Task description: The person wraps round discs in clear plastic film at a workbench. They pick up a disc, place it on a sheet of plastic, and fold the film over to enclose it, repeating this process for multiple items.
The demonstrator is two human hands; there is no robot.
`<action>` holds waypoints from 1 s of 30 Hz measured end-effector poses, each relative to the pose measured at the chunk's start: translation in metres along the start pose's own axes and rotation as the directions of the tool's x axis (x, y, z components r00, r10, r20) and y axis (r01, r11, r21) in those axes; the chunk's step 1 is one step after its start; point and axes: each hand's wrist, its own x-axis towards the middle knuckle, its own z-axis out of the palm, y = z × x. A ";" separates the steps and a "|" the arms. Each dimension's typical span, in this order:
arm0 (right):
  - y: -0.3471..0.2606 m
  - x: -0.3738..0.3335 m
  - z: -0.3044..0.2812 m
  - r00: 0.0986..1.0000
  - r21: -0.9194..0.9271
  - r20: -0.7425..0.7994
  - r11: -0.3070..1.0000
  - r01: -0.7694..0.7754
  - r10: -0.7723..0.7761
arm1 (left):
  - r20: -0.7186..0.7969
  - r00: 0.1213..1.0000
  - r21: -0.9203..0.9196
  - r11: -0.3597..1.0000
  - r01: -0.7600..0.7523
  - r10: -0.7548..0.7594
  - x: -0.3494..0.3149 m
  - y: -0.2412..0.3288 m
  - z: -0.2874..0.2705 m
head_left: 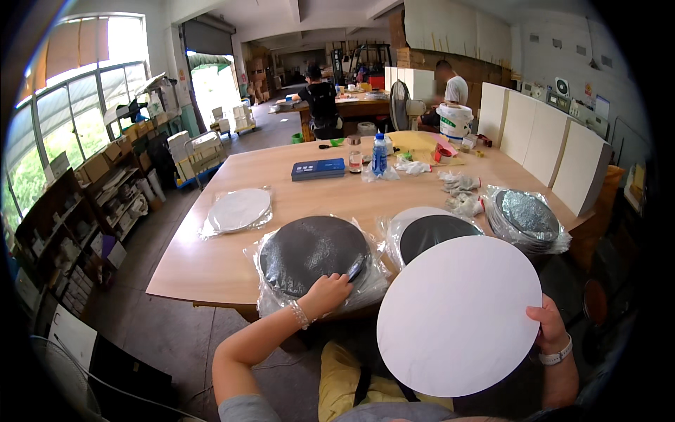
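My right hand grips the right edge of a large white round disc, thumb over its face, and holds it tilted in front of the table's near edge. My left hand is closed over the lower right of a dark round disc in clear plastic film. From its fingers points a slim dark tool with a pale edge; its exact kind is unclear. Partly behind the white disc lies another dark disc in film, with a pale one under it. A stack of wrapped dark discs stands at the right.
On the wooden table lie a wrapped white disc, a blue box, a blue bottle, work gloves and a white bucket. White panels line the right edge. Two people work farther back.
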 end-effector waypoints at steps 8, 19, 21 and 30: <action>-0.007 -0.016 -0.033 0.992 -0.004 -0.074 0.995 0.098 -0.098 | 0.323 0.944 -0.260 0.952 0.164 -0.075 0.067 0.005 -0.002; 0.015 -0.005 -0.067 0.994 0.087 -0.079 0.993 0.080 -0.073 | 0.132 0.990 -0.093 0.994 0.058 -0.045 0.072 0.027 0.004; 0.024 0.004 -0.068 0.997 0.121 -0.056 0.991 0.060 -0.054 | 0.041 0.997 -0.064 0.996 0.061 -0.058 0.060 0.035 0.004; 0.078 0.098 -0.019 0.974 0.266 0.210 0.953 -0.144 0.088 | -0.196 0.978 -0.211 0.977 0.027 -0.069 -0.013 0.053 0.009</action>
